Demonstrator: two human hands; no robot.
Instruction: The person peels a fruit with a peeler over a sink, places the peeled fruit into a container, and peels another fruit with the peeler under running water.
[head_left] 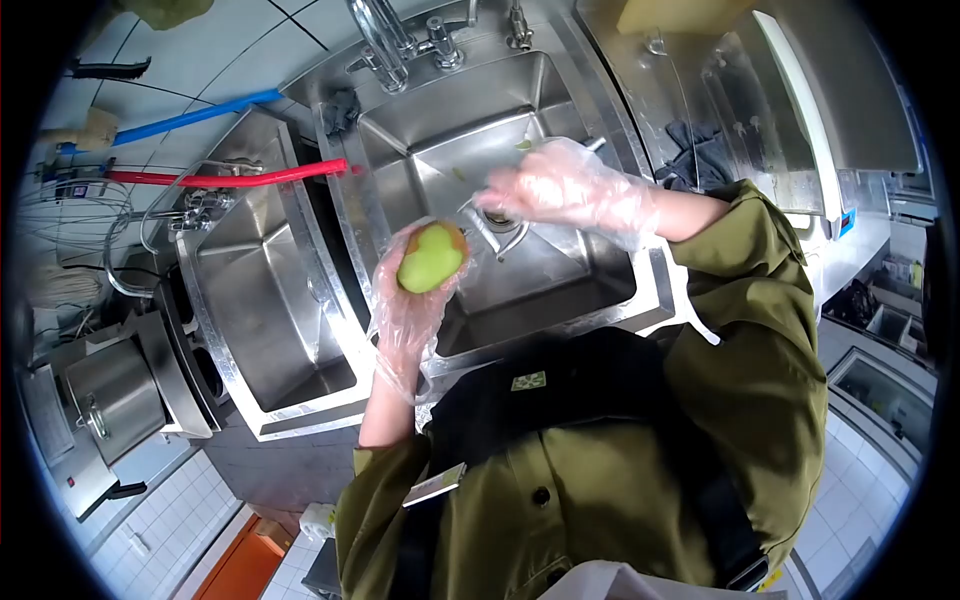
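Note:
My left hand [412, 310], in a clear plastic glove, is wrapped round a partly peeled mango [432, 262] above the near left part of the sink. A bright yellow-green patch faces up, with orange-brown skin along its edge. To the right, my gloved right hand [560, 188] is closed on what looks like a peeler [513, 243], whose pale forked end points down over the drain. The peeler is apart from the mango, and my fingers hide most of its handle. Small green peel scraps [524, 145] lie in the steel sink [470, 132].
A tap [385, 50] stands at the sink's back edge. On the left is a second sink [265, 300], with a red tube [240, 176] reaching across. A dark cloth [690, 155] lies on the right-hand counter. Whisks [75, 225] hang at far left.

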